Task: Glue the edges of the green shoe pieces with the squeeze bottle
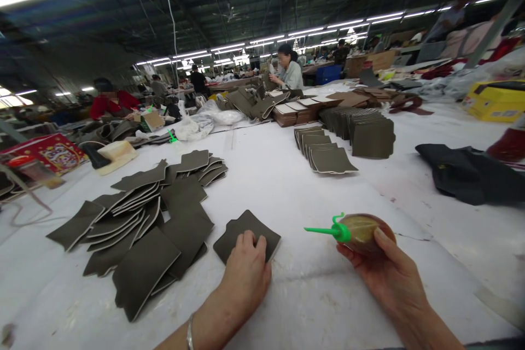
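Held in right hand, thumb and fingers wrapped round the body: squeeze bottle, bulbous, glossy, translucent amber-brown. Slim green nozzle pointing left, with small hooked tip alongside. Under left hand, fingers bent and tips resting on top: single panel, dark olive, matte, leather-like, with shaped edges. Cannot tell whether pinched or merely pressed. Lies flat on near part of white, faintly scuffed table, just right of loose pile. In pile: similar panels, overlapping and fanned, pale along cut edges. Farther, right of centre: neater fanned row of like pieces. At far right: limp black sheet, folded and creased.
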The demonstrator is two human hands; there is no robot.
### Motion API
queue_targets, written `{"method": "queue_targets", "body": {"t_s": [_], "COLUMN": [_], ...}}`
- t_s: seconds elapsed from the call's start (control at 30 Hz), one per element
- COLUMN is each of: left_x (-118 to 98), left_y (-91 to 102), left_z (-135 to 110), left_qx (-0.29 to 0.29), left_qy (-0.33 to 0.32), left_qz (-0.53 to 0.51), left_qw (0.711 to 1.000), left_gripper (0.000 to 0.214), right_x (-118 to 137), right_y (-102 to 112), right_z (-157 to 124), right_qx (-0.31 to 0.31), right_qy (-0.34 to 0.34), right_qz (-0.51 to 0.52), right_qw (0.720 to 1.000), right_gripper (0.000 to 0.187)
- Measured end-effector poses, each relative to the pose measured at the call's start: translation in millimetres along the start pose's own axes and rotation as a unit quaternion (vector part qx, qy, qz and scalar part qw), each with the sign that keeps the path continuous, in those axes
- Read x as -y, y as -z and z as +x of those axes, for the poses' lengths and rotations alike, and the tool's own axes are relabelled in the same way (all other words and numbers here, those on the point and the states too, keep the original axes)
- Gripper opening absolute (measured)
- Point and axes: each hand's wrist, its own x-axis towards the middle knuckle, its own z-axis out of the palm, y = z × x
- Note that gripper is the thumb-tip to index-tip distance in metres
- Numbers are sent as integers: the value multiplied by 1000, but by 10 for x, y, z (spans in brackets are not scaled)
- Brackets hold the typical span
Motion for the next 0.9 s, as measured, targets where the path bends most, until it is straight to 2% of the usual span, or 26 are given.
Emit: {"method": "queue_targets", "body": {"t_s": [0.2, 0.37, 0.47, 0.67, 0.77, 0.9], "left_x": [36, -39, -55, 119, 216, 284], "left_y": [35, -12, 2, 128, 175, 183], "left_z": [-7, 38, 85, 133, 141, 181], "left_qx": [5, 8, 17, 10, 10, 21], "left_qy": [-27, -26, -53, -94, -127, -117], "left_qz": [-6, 53, 83, 58, 7, -68], "left_qw": [1000, 998, 995, 994, 992, 991], "left_gripper": [37, 39, 36, 28, 39, 50], "right_x": [-12, -40, -53, -79, -66, -27], "right_y": [12, 7, 16, 81, 42, -132], "right_z": [-13, -20, -30, -60, -108, -212], "right_qx": [28, 56, 84, 116, 117, 115], "right_qy": [9, 22, 24, 51, 107, 241], "right_qz": [-28, -54, -72, -155, -265, -426], "right_qw": [999, 997, 994, 980, 951, 864], "right_gripper": [36, 35, 38, 49, 59, 56]}}
